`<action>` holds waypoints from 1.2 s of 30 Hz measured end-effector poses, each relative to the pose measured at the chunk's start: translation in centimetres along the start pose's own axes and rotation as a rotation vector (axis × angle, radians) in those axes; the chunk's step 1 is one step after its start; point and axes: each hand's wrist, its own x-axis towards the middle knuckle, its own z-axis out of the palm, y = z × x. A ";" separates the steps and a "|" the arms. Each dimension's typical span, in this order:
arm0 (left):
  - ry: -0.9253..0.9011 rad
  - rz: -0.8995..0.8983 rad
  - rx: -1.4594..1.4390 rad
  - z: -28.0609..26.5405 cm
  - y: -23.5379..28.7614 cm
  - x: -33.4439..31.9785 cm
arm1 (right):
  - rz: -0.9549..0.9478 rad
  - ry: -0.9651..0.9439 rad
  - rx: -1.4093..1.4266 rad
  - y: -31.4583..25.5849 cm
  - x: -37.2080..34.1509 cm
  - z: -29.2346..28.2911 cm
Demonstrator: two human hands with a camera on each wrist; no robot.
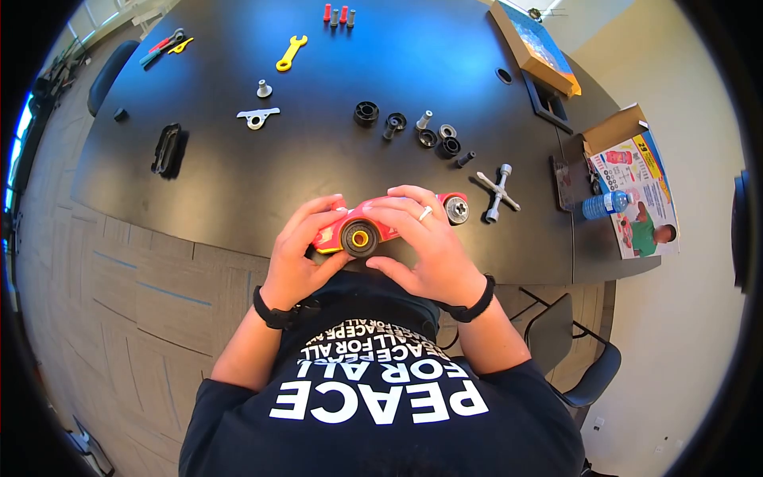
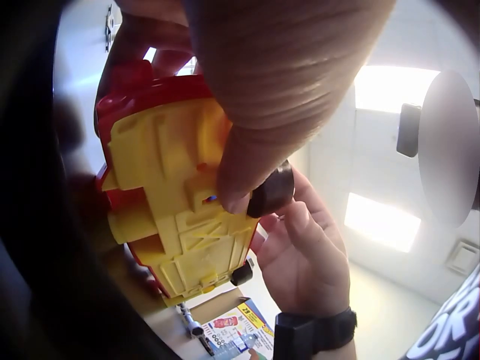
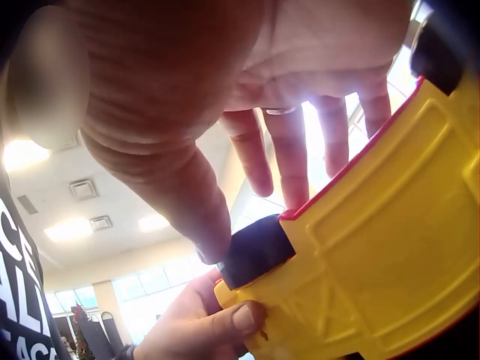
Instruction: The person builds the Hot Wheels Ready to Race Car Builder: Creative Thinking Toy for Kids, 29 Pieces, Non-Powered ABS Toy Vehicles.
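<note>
Head, car: red toy car [image 1: 385, 218] held up at the near edge of the surface [image 1: 226, 171], between both hands.
Head, left hand: left hand [image 1: 300, 245] grips one end of the car, fingers over the body, thumb below.
Head, right hand: right hand [image 1: 435, 250] spread wide, fingers laid across the car top, thumb apart near the yellow-hub wheel [image 1: 359, 238].
Head, wheels done: two on the facing side; the silver-capped wheel [image 1: 457, 209] looks finished, the yellow-hub one shows no silver cap.
Head, parts left: black wheels [image 1: 366, 113], silver ring [image 1: 447, 131] and grey bolt [image 1: 466, 160] loose on the surface; silver cross wrench [image 1: 498, 193] and yellow wrench [image 1: 292, 53] lie unheld.
Left wrist, chassis: yellow underside [image 2: 180, 202] tipped to camera, left thumb on it; two black tires on one edge. None shows on the opposite edge, so probably bare there.
Right wrist, tire: right thumb at the black tire [image 3: 259, 251], fingers straight behind the car; can't tell how hard it presses.
Status: my read is partway, one side wheeled, capping and the other side likely outstanding.
</note>
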 end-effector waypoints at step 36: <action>0.059 -0.020 0.094 -2.7 0.0 -0.9 | 0.184 0.066 -0.462 16.5 5.1 -4.0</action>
